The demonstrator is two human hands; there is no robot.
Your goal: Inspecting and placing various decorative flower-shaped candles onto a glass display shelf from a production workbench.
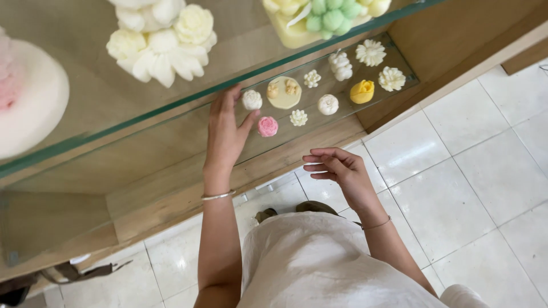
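While outstretched, left hand (224, 132) flat.

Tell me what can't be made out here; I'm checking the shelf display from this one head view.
- Left hand: whether its fingertips touch the small white flower piece is unclear through the upper glass shelf.
- Green and yellow piece: top cut off by the frame edge.
- Pink and white piece: cut off at the left edge.
- Right hand: palm faces away; seems empty.

A single head-worn camera looks steeply down, close over glass shelves (171, 108) and tiled floor (485, 171).
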